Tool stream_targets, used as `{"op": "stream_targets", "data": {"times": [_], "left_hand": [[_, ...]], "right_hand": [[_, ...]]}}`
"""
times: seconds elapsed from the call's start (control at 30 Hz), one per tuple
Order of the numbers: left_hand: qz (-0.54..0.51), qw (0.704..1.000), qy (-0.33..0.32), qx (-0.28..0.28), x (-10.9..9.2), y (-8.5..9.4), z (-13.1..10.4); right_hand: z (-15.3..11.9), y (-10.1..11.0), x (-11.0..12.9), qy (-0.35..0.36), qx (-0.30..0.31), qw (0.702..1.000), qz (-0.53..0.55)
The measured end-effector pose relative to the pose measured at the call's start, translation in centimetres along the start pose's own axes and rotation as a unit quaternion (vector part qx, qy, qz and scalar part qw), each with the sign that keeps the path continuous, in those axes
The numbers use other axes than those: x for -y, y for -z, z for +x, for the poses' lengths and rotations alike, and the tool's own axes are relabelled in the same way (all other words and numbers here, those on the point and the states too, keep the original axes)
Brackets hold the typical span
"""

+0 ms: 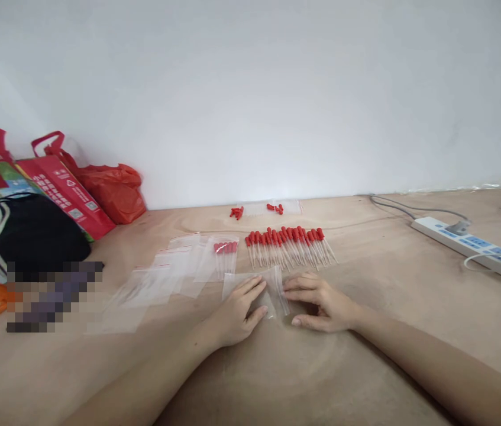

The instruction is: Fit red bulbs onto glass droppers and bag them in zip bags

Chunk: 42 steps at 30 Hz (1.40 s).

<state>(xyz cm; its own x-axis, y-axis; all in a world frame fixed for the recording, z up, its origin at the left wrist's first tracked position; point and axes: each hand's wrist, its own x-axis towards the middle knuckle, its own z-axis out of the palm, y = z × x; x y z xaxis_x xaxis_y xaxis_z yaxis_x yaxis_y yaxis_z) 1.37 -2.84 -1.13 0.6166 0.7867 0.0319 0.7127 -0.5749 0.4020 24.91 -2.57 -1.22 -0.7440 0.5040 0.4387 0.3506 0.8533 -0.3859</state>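
Head view has a clear zip bag [272, 290] flat on the worktop [312, 378], between and partly under the two hands. The left hand [241, 310] lies on it, fingers loose and spread. The right hand [327, 305] has bent fingers at the zip edge [284, 302]; I can't tell if they pinch it. This bag should be very light, soft and a bit slippery, and it may crinkle. The firmer zip edge, at its 3 o'clock side, looks best to hold. Red-topped droppers [292, 245] lie at 1 o'clock; they look thin and may bend. A bag with droppers inside [208, 254] is at 11 o'clock, more flat bags [157, 278] toward 9. Farther out, little red tops [236, 212] sit near 12, and a power strip [443, 234] between 2 and 3.
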Motion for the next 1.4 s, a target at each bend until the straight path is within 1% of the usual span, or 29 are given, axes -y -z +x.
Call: {"op": "stream_targets", "data": {"times": [0.1, 0.17, 0.23, 0.33, 0.43, 0.53, 0.57, 0.63, 0.67, 0.7, 0.73, 0.77, 0.8, 0.83, 0.9, 0.97, 1.07, 1.17, 1.3, 1.4], "left_hand": [[0.003, 1.0, 0.013, 0.003, -0.2, 0.1, 0.1], [0.002, 1.0, 0.022, 0.011, -0.4, 0.5, 0.0], [0.005, 0.999, 0.024, 0.025, -0.2, 1.2, -0.1], [0.019, 0.999, 0.01, 0.038, 0.3, 2.3, -0.4], [0.025, 0.998, -0.011, 0.052, 0.9, 2.9, -0.6], [0.024, 0.998, -0.021, 0.059, 1.2, 2.9, -0.6], [0.024, 0.998, -0.021, 0.057, 1.2, 2.8, -0.6], [0.021, 0.998, -0.021, 0.051, 1.1, 2.7, -0.5], [0.019, 0.998, -0.021, 0.048, 1.1, 2.6, -0.5], [0.016, 0.999, -0.02, 0.045, 1.1, 2.6, -0.5], [0.013, 0.999, -0.021, 0.043, 1.1, 2.5, -0.5], [0.011, 0.999, -0.021, 0.042, 1.1, 2.5, -0.5], [0.008, 0.999, -0.022, 0.04, 1.2, 2.4, -0.4], [0.007, 0.999, -0.023, 0.038, 1.2, 2.3, -0.4], [0.004, 0.999, -0.026, 0.035, 1.4, 2.2, -0.4], [0.0, 0.999, -0.029, 0.035, 1.5, 2.1, -0.3], [-0.006, 0.999, -0.032, 0.036, 1.6, 2.1, -0.3], [-0.008, 0.999, -0.032, 0.034, 1.7, 2.0, -0.3], [-0.007, 0.999, -0.036, 0.033, 1.8, 1.9, -0.3], [-0.005, 0.999, -0.035, 0.031, 1.7, 1.9, -0.4]], "right_hand": [[0.3, -0.2, 0.2, 0.007, 0.055, 0.998, -0.011], [0.3, -0.1, 0.1, 0.006, 0.095, 0.995, -0.006], [0.3, 0.2, -0.1, 0.002, 0.118, 0.993, -0.001], [0.0, 0.7, -0.5, -0.011, 0.127, 0.992, 0.014], [-0.2, 0.8, -0.8, -0.029, 0.115, 0.991, 0.055], [-0.3, 0.8, -1.5, -0.071, 0.065, 0.987, 0.128], [-0.3, 0.8, -2.1, -0.099, 0.033, 0.984, 0.144], [-0.3, 1.3, -3.8, -0.188, -0.073, 0.971, 0.132], [-0.2, 1.7, -5.0, -0.246, -0.142, 0.954, 0.099], [-0.2, 2.2, -6.3, -0.317, -0.222, 0.921, 0.053], [-0.1, 2.8, -7.7, -0.384, -0.278, 0.881, 0.005], [0.0, 3.4, -9.1, -0.441, -0.31, 0.841, -0.04], [0.1, 3.9, -10.3, -0.485, -0.324, 0.808, -0.078], [0.3, 4.4, -11.4, -0.514, -0.325, 0.788, -0.094], [0.7, 4.9, -13.0, -0.554, -0.314, 0.766, -0.085], [1.0, 4.9, -13.8, -0.578, -0.305, 0.755, -0.044], [1.4, 4.4, -14.0, -0.592, -0.314, 0.742, -0.005], [1.5, 4.2, -13.9, -0.589, -0.331, 0.737, 0.012], [1.5, 5.2, -13.4, -0.569, -0.365, 0.735, 0.053], [1.3, 6.0, -12.0, -0.532, -0.394, 0.742, 0.106]]}}
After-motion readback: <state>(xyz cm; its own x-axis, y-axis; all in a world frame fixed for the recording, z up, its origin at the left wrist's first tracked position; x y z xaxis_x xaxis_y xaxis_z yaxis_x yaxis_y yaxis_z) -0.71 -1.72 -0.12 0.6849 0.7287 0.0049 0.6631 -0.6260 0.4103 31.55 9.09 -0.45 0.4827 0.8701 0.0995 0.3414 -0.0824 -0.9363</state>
